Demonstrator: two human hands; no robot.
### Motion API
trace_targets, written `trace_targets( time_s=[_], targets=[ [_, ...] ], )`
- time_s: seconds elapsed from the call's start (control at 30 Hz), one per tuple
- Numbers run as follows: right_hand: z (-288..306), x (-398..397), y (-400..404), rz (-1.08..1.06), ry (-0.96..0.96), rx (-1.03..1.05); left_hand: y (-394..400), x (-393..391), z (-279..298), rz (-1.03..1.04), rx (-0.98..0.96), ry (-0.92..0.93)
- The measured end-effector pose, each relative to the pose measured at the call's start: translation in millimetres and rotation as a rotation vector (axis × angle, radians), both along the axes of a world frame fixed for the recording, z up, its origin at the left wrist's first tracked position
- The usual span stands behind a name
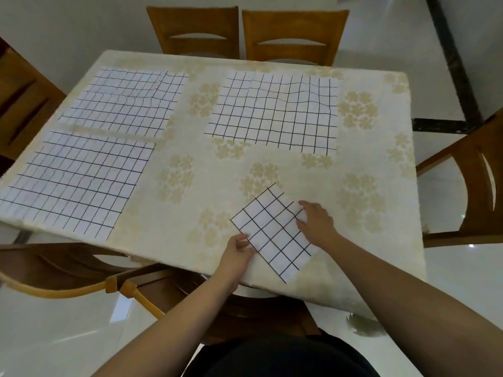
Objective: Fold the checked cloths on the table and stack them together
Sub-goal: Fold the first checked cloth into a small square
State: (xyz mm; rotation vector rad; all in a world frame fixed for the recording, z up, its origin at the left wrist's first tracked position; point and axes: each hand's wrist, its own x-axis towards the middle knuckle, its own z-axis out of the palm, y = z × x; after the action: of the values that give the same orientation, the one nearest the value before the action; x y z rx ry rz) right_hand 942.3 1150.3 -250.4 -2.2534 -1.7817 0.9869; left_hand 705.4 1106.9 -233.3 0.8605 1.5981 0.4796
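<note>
Gripping: our left hand (236, 250) pinches the near-left edge of the small folded white cloth with black checks (273, 232), thumb on top, fingers curled under.
Right hand: our right hand (315, 221) curls over the folded cloth's right edge and holds it against the table.
Folded cloth: it lies turned at an angle near the front edge of the table, between our two hands, its near corner close to the table's rim.
Flat cloths: a spread white checked cloth at near left (76, 180), a second spread checked cloth at far left (125, 100) and a third spread checked cloth at far centre-right (275, 112) all lie open, well apart from the folded one.
Table: the cream tablecloth with beige flower clusters (190, 148) covers the whole top.
Around: brown wooden chairs (294, 36) stand at the far side, at both ends and at the near left; the floor is pale and glossy.
</note>
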Motion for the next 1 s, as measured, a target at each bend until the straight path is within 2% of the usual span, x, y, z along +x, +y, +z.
trace_targets(
  time_s=[0.17,0.33,0.5,0.6,0.8,1.0],
  targets=[
    [-2.1,2.2,-0.5,-0.203,0.229,-0.04,9.7,4.8,-1.2,0.13,-0.052,-0.135],
    [-6.2,1.3,-12.8,-0.278,0.23,-0.087,17.3,9.4,-6.4,0.132,-0.011,-0.18],
    [-8.7,2.1,-23.6,-0.303,0.266,-0.041,21.5,18.5,-4.9,0.164,-0.004,-0.299],
    [-6.9,0.2,-26.5,-0.289,0.275,-0.04,21.9,24.4,-1.1,0.104,-0.02,-0.316],
    [-4.4,-4.7,-31.7,-0.321,0.323,-0.003,22.5,32.7,-7.5,-0.081,0.005,-0.197],
    [-0.3,-1.2,-35.7,-0.323,0.287,0.081,26.7,26.3,11.8,-0.263,0.179,-0.002]
  ],
)
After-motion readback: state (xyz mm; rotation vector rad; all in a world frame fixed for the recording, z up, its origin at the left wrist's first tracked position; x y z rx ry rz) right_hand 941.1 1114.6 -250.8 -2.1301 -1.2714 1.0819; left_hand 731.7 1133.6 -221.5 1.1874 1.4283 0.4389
